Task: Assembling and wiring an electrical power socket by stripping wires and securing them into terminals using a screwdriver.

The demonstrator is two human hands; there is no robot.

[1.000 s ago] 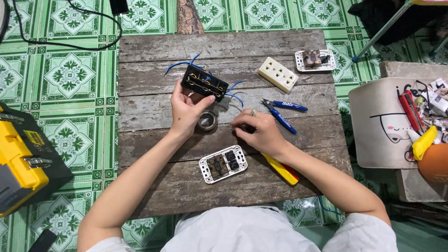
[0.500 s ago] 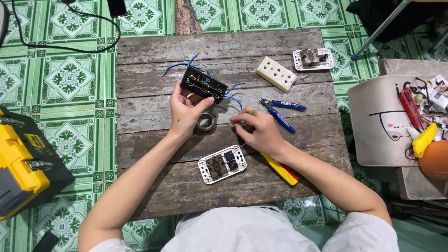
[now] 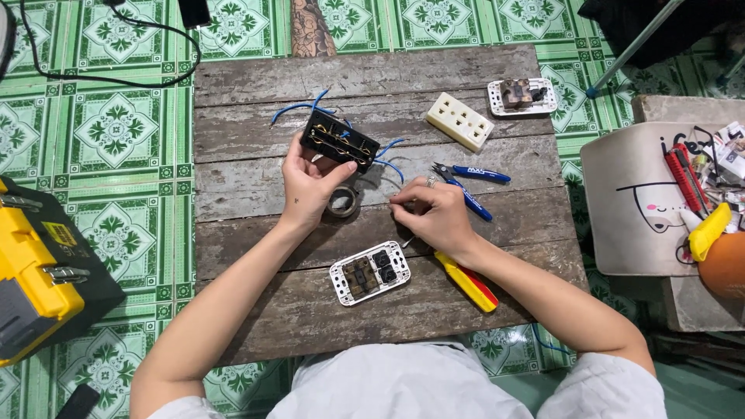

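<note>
Little has moved since the earlier frames: the left hand has tipped the black switch module slightly, and the right hand has stayed in nearly the same spot on the desk. The step in hand appears to be wiring the module, with its blue wires fanning out at both ends. The next move would seem to call for a steady grip on the module while a wire end or tool tip is brought to one of its terminals. The left hand is closed around the near edge of the module, thumb on top and fingers beneath, holding it tilted just above the upper middle of the desk. The right hand has its fingertips pinched together on something small, perhaps a wire end or a slim tool; I cannot tell which. A roll of tape lies between the two hands. A white switch plate rests nearer the person, a yellow and red screwdriver lies just under the right wrist, and blue-handled pliers sit beyond the right hand.
</note>
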